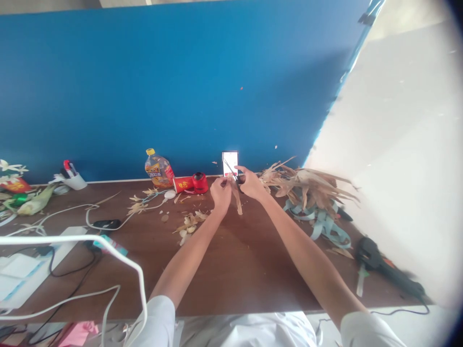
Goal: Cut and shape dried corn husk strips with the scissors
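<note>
My left hand (pixel 221 193) pinches a strip of dried corn husk (pixel 237 200), which hangs down above the brown table. My right hand (pixel 250 183) is closed on a pair of scissors (pixel 232 168), with the blades pointing up and to the left across the husk's upper end. Behind both hands a phone (pixel 230 159) with a lit screen leans upright against the blue panel. Cut husk pieces (pixel 191 221) lie on the table left of my left forearm. A heap of dried husks (pixel 307 185) is to the right of my right hand.
A plastic bottle (pixel 158 168) and a red cup (pixel 183 184) stand near the blue panel (pixel 173 86). Light blue ribbon (pixel 331 231) and a black glue gun (pixel 383 265) lie at the right. White cables (pixel 119 255), a power strip (pixel 54 260) and a white pen cup (pixel 75 180) occupy the left.
</note>
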A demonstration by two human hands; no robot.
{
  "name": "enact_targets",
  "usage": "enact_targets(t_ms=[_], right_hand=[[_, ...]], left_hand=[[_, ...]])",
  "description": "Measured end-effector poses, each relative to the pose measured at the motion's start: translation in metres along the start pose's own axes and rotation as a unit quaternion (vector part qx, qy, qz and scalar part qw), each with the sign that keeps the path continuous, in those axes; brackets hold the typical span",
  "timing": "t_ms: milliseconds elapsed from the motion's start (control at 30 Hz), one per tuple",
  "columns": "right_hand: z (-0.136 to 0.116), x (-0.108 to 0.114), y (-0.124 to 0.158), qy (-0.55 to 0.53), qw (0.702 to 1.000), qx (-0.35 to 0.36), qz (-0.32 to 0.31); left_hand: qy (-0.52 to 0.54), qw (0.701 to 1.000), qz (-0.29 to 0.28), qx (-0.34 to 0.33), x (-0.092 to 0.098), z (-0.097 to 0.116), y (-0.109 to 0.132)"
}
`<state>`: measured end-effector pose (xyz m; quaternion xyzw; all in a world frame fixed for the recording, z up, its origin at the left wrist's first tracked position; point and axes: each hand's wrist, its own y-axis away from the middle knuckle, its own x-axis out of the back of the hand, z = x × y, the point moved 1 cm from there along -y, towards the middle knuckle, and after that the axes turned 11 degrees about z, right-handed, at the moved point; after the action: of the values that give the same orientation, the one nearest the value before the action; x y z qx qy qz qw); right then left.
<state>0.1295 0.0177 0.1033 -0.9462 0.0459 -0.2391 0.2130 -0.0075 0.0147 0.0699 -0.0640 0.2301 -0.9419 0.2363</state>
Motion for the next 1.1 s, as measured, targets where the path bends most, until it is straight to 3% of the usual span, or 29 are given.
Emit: enact_targets(t_ms=[167,367,633,867,1100], right_hand=[[-0.004,0.004,0.0,-0.07,0.997,-0.038,-0.021],[0.001,0.004,-0.005,-0.163,0.984,-0.078,0.002],[-0.01,0.004,-0.003,-0.138,0.988,-0.032,0.058],[-0.006,0.001,-0.003,-0.12,0.991,-0.031,0.053],[0.002,-0.001,-0.003,-0.095,0.993,-0.065,0.001]], left_hand=[[0.059,0.997,0.012,0.049,-0.003,0.001,0.001],[0.116,0.987,0.04,0.099,-0.009,0.003,0.006],[0.165,0.973,0.091,0.132,-0.012,0.004,0.004],[0.206,0.967,0.008,0.152,-0.015,0.003,0.009],[0.202,0.968,-0.003,0.149,-0.015,0.0,0.008]])
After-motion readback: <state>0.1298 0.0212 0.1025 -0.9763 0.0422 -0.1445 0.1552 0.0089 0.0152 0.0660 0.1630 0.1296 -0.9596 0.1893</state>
